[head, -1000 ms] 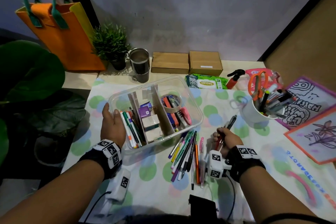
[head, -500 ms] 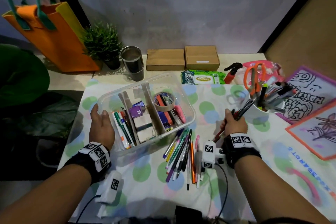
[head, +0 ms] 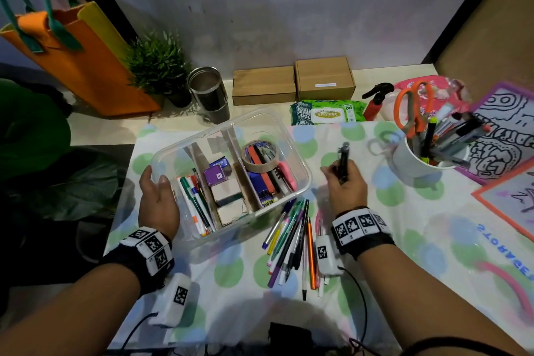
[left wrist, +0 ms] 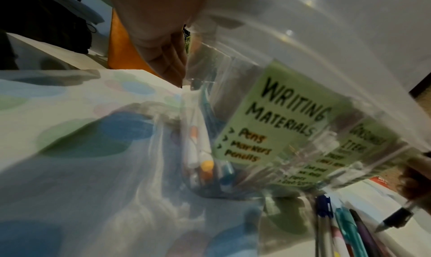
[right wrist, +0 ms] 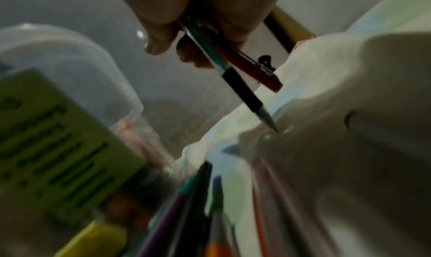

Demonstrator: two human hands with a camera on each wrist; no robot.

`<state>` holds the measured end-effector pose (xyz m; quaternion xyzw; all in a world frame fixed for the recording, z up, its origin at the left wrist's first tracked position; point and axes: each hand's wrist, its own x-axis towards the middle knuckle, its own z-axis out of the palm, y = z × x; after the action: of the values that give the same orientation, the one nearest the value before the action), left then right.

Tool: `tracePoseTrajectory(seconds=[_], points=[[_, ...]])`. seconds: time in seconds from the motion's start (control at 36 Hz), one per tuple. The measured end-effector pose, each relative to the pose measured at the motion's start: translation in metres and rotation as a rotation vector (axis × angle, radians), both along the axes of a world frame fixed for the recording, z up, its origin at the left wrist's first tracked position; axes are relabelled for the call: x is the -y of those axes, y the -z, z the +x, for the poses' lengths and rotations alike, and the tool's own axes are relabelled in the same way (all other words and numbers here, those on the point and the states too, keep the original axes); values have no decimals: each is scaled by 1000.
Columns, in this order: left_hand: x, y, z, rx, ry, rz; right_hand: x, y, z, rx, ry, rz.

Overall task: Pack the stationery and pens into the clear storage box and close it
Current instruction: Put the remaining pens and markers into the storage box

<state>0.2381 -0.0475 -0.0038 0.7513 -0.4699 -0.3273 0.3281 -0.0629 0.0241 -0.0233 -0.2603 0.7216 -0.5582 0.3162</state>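
The clear storage box (head: 291,150) stands open on the dotted cloth, split into three compartments. Pens (head: 196,205) lie in its left one, small boxes in the middle, a tape roll (head: 260,156) and erasers at the right. My left hand (head: 156,191) holds the box's left wall, thumb over the rim. A green "Writing Materials" label (left wrist: 275,124) shows on the front wall. My right hand (head: 336,172) grips a black pen (head: 344,162) and a red pen (right wrist: 261,71) upright, right of the box. Several loose pens (head: 291,240) lie in front.
A white cup (head: 404,162) holding pens and orange scissors (head: 413,107) stands at the right, with drawings beyond it. What looks like a clear lid with mirrored lettering (head: 491,254) lies at the right front. A steel tumbler (head: 211,95), cardboard boxes, wipes and a plant line the back.
My right hand went from the loose pens to the cup, then came back left towards the box, still gripping pens. The left hand stayed on the box wall.
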Motion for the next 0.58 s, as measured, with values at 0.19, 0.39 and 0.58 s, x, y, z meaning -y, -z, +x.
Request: tracePoseTrajectory(seconds=[0.19,0.39,0.58], points=[[0,1,0,0,12,-15,0,18,11,-32,-51,109],[0,2,0,-25,9,-8,-5,28,11,-17,-34,217],[-1,-3,-2,-28,37,12,-2,20,10,-29,-16,271]])
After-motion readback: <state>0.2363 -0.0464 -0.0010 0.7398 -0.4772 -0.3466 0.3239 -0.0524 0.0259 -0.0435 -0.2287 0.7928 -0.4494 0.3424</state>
